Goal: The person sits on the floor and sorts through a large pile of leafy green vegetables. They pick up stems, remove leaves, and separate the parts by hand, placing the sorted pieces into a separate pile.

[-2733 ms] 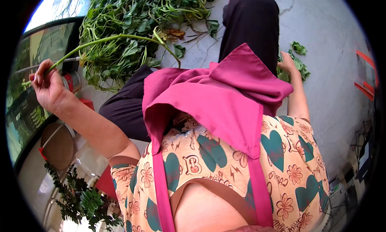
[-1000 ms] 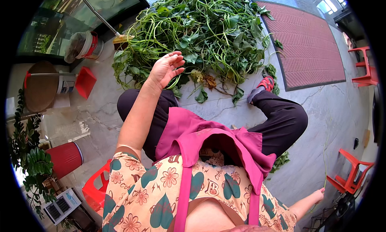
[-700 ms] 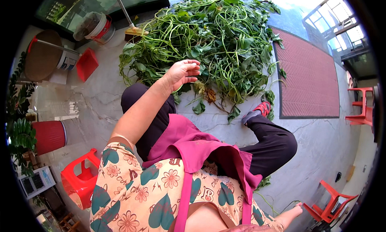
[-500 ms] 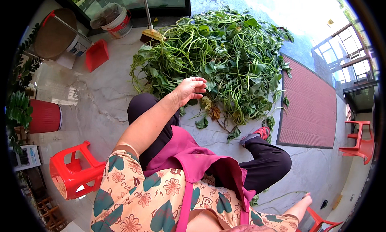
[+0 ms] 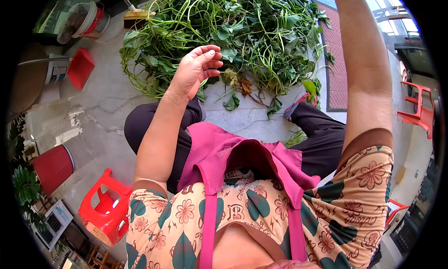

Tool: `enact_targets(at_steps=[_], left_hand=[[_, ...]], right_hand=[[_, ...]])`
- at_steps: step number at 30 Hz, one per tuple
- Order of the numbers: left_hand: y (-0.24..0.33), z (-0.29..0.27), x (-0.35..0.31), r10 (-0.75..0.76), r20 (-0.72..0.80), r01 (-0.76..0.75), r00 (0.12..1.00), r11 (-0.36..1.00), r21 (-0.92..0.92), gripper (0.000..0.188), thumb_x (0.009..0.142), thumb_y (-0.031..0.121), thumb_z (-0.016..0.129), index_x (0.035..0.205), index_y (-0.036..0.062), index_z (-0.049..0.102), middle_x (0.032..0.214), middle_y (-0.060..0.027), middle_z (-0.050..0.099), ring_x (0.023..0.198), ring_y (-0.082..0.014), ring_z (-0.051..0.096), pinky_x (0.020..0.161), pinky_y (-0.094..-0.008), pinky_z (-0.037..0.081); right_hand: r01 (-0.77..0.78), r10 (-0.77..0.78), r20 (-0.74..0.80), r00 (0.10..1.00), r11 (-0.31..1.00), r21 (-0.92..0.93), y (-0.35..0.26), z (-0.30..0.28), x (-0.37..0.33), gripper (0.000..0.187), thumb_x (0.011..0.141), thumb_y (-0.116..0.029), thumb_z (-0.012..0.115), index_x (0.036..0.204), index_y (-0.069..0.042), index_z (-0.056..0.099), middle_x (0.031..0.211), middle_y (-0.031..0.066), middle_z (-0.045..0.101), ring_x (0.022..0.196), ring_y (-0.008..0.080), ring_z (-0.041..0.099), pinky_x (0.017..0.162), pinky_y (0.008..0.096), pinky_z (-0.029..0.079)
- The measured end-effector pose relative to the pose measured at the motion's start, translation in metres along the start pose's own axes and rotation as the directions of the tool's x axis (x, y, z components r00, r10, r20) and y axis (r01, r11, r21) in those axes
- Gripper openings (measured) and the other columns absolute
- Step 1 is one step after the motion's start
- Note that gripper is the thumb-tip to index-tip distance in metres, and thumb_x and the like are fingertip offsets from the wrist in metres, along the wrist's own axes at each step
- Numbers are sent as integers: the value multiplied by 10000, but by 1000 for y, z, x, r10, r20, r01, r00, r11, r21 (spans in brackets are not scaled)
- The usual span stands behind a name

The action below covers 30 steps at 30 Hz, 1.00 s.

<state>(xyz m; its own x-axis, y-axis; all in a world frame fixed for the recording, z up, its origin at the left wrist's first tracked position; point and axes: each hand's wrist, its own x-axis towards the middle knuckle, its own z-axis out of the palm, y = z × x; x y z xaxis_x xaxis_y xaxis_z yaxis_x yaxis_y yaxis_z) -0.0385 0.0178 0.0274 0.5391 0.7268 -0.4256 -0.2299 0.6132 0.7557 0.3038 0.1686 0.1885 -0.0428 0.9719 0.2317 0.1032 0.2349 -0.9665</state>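
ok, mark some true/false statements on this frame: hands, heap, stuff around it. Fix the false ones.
1. The left hand is clenched in a tight fist. False: its fingers are loosely curled and apart, nothing visible in it.
2. The right hand is out of view; its forearm crosses the top edge. True.
3. The red dustpan lies right of the vine heap. False: it is left.
4. A broom is at the heap's left side. True.
5. The apron is blue. False: magenta.
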Motion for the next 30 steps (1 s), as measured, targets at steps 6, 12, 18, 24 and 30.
enact_targets(at_steps=[6, 12, 18, 24, 30], left_hand=[[3, -1, -10, -27, 33, 27, 999, 1000, -3, 208, 883, 157, 542, 1056, 41, 553, 934, -55, 606, 822, -135, 592, 708, -272, 499], [-7, -1, -2, -41, -3, 41, 999, 998, 51, 231, 901, 144, 513, 1105, 37, 536, 971, -55, 604, 857, -134, 591, 719, -270, 494], [-18, 25, 19, -98, -11, 99, 995, 987, 128, 233, 890, 140, 533, 1094, 27, 538, 972, -69, 603, 855, -152, 591, 712, -281, 499], [-44, 87, 39, -150, 74, 110, 986, 915, 388, 257, 909, 152, 506, 1139, 36, 520, 1017, -75, 600, 906, -168, 588, 751, -291, 496], [-51, 96, -13, -271, 105, 13, 957, 399, 917, 242, 909, 147, 514, 1117, 24, 535, 1028, -39, 581, 900, -121, 568, 752, -236, 448]], right_hand=[[-561, 591, -106, 800, 672, -483, 191, -20, -150, 422, 849, -288, 587, 1213, -83, 527, 1062, 48, 610, 983, 133, 574, 801, 287, 477], [-789, 799, -260, 542, 378, -484, 285, -84, -320, 360, 791, -195, 594, 1126, -64, 586, 1002, 65, 637, 857, 170, 612, 712, 291, 490], [-678, 790, -434, 433, -32, -735, 228, -220, -397, 341, 745, -93, 591, 1083, -48, 599, 900, 85, 657, 631, 147, 597, 534, 295, 499], [-861, 646, -613, 456, 147, -486, 214, -238, -514, 380, 750, -72, 592, 1129, -71, 565, 876, 51, 640, 557, 123, 566, 461, 290, 490], [-357, 626, -216, 749, 107, -928, 260, -95, -653, 238, 699, -31, 560, 927, -95, 584, 937, 70, 580, 959, 254, 539, 763, 376, 476]])
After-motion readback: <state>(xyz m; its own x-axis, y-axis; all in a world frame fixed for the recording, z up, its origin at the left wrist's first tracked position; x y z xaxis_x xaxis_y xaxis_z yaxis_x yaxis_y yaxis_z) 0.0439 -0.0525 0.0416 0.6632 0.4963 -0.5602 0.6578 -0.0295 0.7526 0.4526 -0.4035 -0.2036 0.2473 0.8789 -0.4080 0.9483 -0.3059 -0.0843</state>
